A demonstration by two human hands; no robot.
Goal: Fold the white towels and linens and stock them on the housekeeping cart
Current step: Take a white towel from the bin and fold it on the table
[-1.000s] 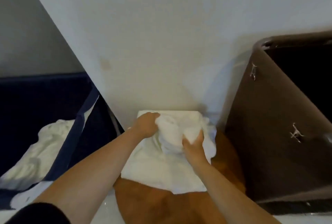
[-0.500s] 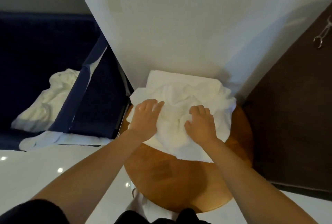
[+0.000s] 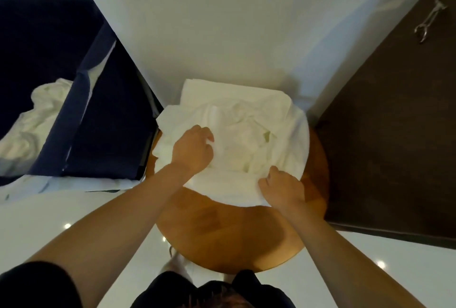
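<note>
Gripped at two points: white linen (image 3: 237,144) is bunched under the curled fingers of the left hand (image 3: 193,148) on its left side, and its near right edge is pinched by the right hand (image 3: 281,188), thumb on top, fingertips hidden by the cloth. Head view only. Linen is spread crumpled over the far half of the round wooden table (image 3: 234,233), centre rumpled, near hem draped flat toward the person. Hold is judged as an anchor-and-pull: the left side is pinned so the cloth cannot slide while the near edge is drawn taut or lifted for a fold. A folded stack (image 3: 222,90) is seen under and behind the linen, pushed against the wall (image 3: 222,23), probably parked there to leave the near half of the table free as work surface. Loose white linens (image 3: 39,115) are heaped in the navy bin (image 3: 111,134) left of the table, apparently supply waiting to be folded. A dark brown panel (image 3: 394,134) with a metal hook (image 3: 429,20) stands just right of the table; whether it belongs to the cart cannot be told. Fold is judged early: no clean crease is visible and nothing is seen stocked. Risk noted: bunched centre may be trapped inside the fold unless smoothed first.
</note>
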